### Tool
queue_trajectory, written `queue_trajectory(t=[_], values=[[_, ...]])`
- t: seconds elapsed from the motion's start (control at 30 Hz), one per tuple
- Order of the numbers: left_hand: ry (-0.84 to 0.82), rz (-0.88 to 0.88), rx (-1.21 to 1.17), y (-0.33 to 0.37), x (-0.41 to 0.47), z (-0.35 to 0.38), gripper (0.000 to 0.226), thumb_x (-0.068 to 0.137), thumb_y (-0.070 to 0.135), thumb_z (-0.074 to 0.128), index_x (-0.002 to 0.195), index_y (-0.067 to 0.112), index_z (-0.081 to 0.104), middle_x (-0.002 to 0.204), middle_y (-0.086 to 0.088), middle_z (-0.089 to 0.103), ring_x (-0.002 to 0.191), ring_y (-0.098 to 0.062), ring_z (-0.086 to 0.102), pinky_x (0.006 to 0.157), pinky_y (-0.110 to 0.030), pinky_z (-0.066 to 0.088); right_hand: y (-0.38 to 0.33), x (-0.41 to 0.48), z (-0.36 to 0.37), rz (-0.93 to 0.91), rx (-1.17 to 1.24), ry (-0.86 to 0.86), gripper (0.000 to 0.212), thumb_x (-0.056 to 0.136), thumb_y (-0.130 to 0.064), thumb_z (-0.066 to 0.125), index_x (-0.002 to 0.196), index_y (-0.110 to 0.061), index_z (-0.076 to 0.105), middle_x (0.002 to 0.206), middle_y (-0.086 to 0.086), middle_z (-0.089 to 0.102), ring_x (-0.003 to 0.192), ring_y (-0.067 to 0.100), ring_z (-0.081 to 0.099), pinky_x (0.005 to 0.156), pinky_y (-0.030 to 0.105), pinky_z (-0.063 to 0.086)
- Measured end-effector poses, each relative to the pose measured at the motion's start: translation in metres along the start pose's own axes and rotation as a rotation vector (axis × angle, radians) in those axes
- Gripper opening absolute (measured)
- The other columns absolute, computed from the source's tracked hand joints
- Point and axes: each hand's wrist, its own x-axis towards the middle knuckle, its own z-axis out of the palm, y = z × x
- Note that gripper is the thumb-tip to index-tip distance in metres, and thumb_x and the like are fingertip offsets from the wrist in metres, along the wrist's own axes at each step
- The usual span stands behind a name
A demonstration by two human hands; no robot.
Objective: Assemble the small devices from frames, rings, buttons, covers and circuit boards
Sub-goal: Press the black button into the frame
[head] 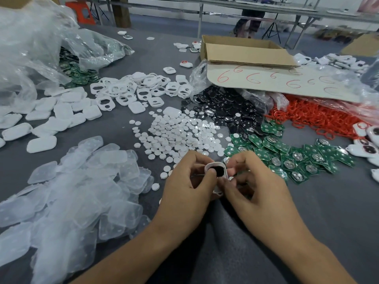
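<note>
You pinch a white frame with a dark oval centre between your left hand and right hand, just before the white buttons.

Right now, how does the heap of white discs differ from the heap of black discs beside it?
The white discs are pale all over, while the black discs are dark with bright glints. The white discs lie loose on the bare grey table; the black discs sit farther back and to the right, partly inside a crumpled clear plastic bag. Both are small round parts in loose heaps.
</note>
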Motion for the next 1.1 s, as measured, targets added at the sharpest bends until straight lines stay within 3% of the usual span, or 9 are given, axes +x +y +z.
queue_trajectory(t=[0.13,0.27,0.47,0.6,0.7,0.83,0.9,1.03,1.1], values=[[-0.018,-0.025,-0.021,0.000,0.000,-0.001,0.009,0.100,0.011,0.063,0.100,0.019,0.068,0.097,0.001,0.074,0.093,-0.014,0.074,0.084,-0.042,0.063,-0.003,0.001,0.000,-0.075,-0.108,0.068,0.029,0.085,-0.020,0.074,0.099,-0.042,0.063,0.094,-0.014,0.061,0.077,0.010,0.066,0.064,0.011,0.048],[-0.072,-0.054,-0.084,0.001,-0.001,-0.001,0.009,0.099,0.010,0.065,0.100,0.018,0.068,0.097,0.002,0.076,0.096,-0.013,0.074,0.081,-0.033,0.063,-0.001,0.001,0.001,-0.040,-0.082,0.143,0.022,0.081,-0.011,0.079,0.091,-0.030,0.074,0.088,-0.013,0.064,0.077,0.010,0.066,0.065,0.017,0.052],[-0.053,-0.061,-0.089,0.004,-0.001,0.000,0.013,0.099,0.003,0.062,0.097,0.016,0.066,0.094,-0.003,0.076,0.090,-0.018,0.075,0.081,-0.039,0.063,-0.005,0.002,0.002,-0.041,-0.082,0.154,0.019,0.082,-0.010,0.079,0.089,-0.027,0.076,0.086,-0.012,0.066,0.077,0.010,0.066,0.065,0.013,0.049],[-0.035,-0.081,-0.137,0.008,0.000,0.000,0.008,0.097,0.002,0.063,0.097,0.009,0.066,0.092,-0.008,0.075,0.085,-0.019,0.074,0.086,-0.052,0.061,-0.009,0.000,0.002,-0.073,-0.086,0.149,0.023,0.086,-0.012,0.075,0.097,-0.032,0.075,0.092,-0.016,0.067,0.084,0.009,0.067,0.068,0.011,0.049],[-0.014,-0.090,-0.150,0.010,0.000,0.000,0.007,0.096,0.003,0.065,0.096,0.009,0.067,0.090,-0.008,0.074,0.080,-0.016,0.073,0.087,-0.055,0.060,-0.009,-0.002,0.003,0.004,0.016,0.131,0.029,0.091,-0.008,0.069,0.101,-0.034,0.073,0.095,-0.014,0.070,0.088,0.009,0.070,0.071,0.014,0.052],[0.000,-0.132,-0.192,0.012,0.000,0.000,0.007,0.094,0.003,0.067,0.095,0.011,0.068,0.091,-0.010,0.073,0.079,-0.020,0.072,0.087,-0.054,0.060,-0.012,-0.002,0.003,0.170,0.356,0.048,0.039,0.088,0.000,0.071,0.108,-0.033,0.069,0.088,-0.004,0.071,0.075,0.010,0.068,0.068,0.019,0.055],[-0.010,-0.143,-0.215,0.013,-0.001,0.001,0.005,0.094,0.003,0.068,0.096,0.008,0.068,0.093,-0.013,0.072,0.078,-0.020,0.071,0.083,-0.052,0.060,-0.013,-0.001,0.003,0.215,0.416,0.026,0.040,0.086,0.001,0.073,0.110,-0.031,0.068,0.082,0.000,0.071,0.072,0.013,0.065,0.068,0.023,0.056],[-0.045,-0.130,-0.197,0.013,-0.004,0.002,0.010,0.096,-0.001,0.065,0.097,0.008,0.069,0.089,-0.008,0.073,0.076,-0.015,0.073,0.073,-0.039,0.064,-0.013,0.000,0.002,0.294,0.476,0.008,0.036,0.082,0.008,0.072,0.102,-0.022,0.073,0.069,-0.005,0.068,0.063,0.007,0.060,0.061,0.016,0.049],[-0.066,-0.106,-0.130,0.012,-0.005,0.002,0.014,0.096,0.001,0.065,0.097,0.014,0.071,0.088,-0.004,0.073,0.076,-0.017,0.073,0.074,-0.040,0.063,-0.013,0.001,0.000,0.346,0.555,0.005,0.035,0.082,0.011,0.071,0.099,-0.018,0.075,0.068,-0.001,0.068,0.061,0.008,0.061,0.058,0.014,0.048]])
